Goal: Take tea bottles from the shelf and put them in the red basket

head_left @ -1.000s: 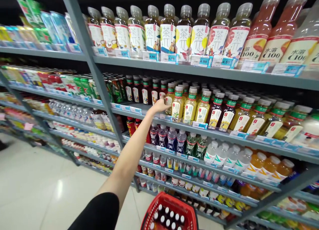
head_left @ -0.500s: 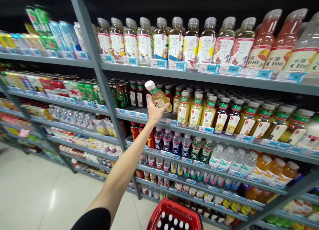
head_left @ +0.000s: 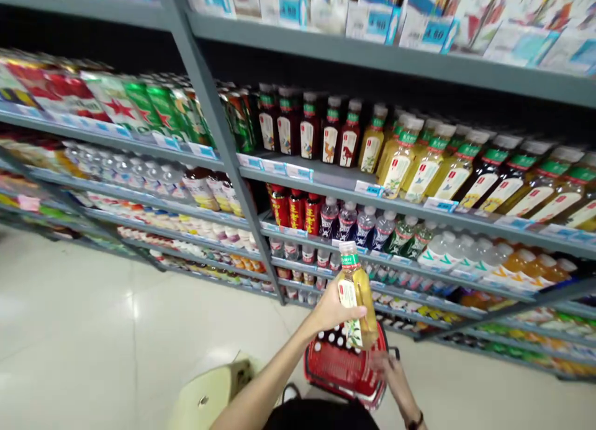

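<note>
My left hand (head_left: 336,307) is wrapped round a bottle of yellow tea (head_left: 361,296) with a pale cap, green neck band and white label. It holds the bottle nearly upright, slightly tilted, above a red shopping basket (head_left: 333,362). Dark bottles with white caps (head_left: 333,338) stand in the basket's far end, partly hidden behind my left hand and the bottle. My right hand (head_left: 390,371), blurred by motion, is over the basket's right side, just below the bottle and apart from it. Its fingers look stretched out, with nothing seen in them.
Shelves (head_left: 326,175) run across the view, with rows of tea bottles (head_left: 419,163), dark tea bottles (head_left: 307,129), and cans (head_left: 139,104). A pale yellow stool-like object (head_left: 205,396) stands on the tiled floor (head_left: 93,331) at lower left. A grey upright post (head_left: 209,101) divides the shelves.
My left hand has brought the tea bottle from the middle shelf down and back over the basket. My right hand has come into view. The camera has tilted down.
</note>
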The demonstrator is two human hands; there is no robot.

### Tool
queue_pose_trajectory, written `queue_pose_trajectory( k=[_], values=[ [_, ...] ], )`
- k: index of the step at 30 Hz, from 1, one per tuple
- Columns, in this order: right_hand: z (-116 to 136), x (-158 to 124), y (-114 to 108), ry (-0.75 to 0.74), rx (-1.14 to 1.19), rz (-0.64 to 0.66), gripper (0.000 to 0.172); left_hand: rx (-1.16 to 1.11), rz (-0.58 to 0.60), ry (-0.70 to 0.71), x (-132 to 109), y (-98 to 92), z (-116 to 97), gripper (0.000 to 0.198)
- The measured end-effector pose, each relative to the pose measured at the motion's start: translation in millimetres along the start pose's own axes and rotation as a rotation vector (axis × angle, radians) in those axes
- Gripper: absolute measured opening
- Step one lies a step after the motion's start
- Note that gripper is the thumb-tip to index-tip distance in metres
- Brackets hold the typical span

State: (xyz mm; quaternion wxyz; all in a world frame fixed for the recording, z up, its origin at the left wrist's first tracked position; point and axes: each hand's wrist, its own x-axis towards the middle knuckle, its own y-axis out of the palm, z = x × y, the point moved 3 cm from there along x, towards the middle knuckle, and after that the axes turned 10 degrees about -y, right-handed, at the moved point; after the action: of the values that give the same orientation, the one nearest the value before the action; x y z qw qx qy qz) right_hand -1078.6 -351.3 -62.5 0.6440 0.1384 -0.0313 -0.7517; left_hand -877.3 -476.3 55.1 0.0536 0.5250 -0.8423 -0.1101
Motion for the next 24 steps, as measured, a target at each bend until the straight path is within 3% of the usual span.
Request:
queue_pose_trajectory(
  k=[2,5,9,11,15,18,24],
  values=[
    [-6,-11,19,0.069,0.082,-0.024,0.063,-0.050,0.006,-0.021,-16,3.1,16,0.085],
    [8,-21,61,0.132,0.270,0.050,0.072,-0.011,0.002,-0.064,-33,-0.7,18,0.085],
    [36,-39,97,0.005,0.190,0.020,0.058,0.117,0.017,-0.107,-50,-15.1,9,0.087],
    [42,-48,108,0.000,0.152,0.023,0.052,0.069,0.040,-0.137,-59,-20.5,8,0.089],
    [45,-60,125,-0.008,0.120,0.045,0.048,-0.233,0.061,-0.226,-73,-23.3,12,0.100],
    [45,-65,134,-0.031,0.057,0.037,0.049,-0.337,0.088,-0.193,-78,-23.1,6,0.106],
    [44,-71,144,-0.097,-0.007,0.034,0.050,-0.392,0.136,-0.122,-83,-31.7,-4,0.093]
  ],
)
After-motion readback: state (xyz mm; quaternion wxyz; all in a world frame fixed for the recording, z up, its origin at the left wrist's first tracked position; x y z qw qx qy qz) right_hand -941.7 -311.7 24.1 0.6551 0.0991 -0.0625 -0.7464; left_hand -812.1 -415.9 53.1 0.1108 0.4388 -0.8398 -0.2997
